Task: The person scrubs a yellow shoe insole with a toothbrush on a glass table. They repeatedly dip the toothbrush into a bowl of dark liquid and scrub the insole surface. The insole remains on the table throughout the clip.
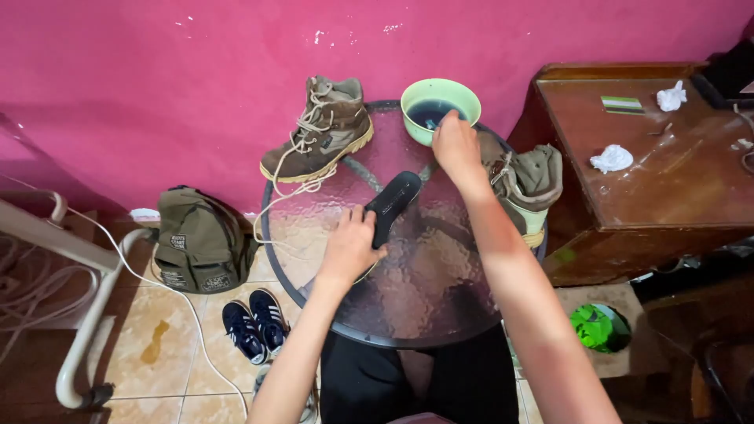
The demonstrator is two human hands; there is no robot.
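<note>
Round glass table against a pink wall
On it lie a tan boot, a green bowl, a black insole and a second boot at the right edge

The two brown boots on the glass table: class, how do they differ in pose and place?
The left boot stands upright on its sole, side-on, with loose laces trailing over the table's edge; the right boot lies tipped, its opening facing the camera. The left boot sits left of the green bowl; the right boot sits at the table's right rim, behind the right hand's forearm. Both are brown with pale soles.
</note>
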